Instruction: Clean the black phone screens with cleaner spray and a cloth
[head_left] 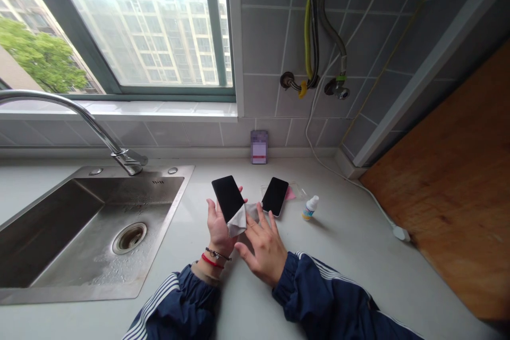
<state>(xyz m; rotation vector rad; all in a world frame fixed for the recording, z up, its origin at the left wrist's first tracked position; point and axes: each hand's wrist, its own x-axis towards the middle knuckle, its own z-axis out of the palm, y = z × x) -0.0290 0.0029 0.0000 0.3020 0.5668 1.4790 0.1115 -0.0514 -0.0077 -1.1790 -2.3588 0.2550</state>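
Note:
A black-screened smartphone lies tilted in my left hand, whose palm is under it and whose fingers show at its right edge. A light grey cloth covers the phone's lower corner and reaches under the fingers of my right hand. Those fingers are stretched out over the cloth, with the thumb held apart; their grip is partly hidden. Just beyond my right fingertips, a second smartphone rests screen up on a clear plastic case with something pink beneath. To its right stands a small white bottle with a coloured label.
A steel sink with a faucet is set into the counter on the left. Against the back wall leans a purple upright device. A white cable with a plug runs along the right, near a wooden panel.

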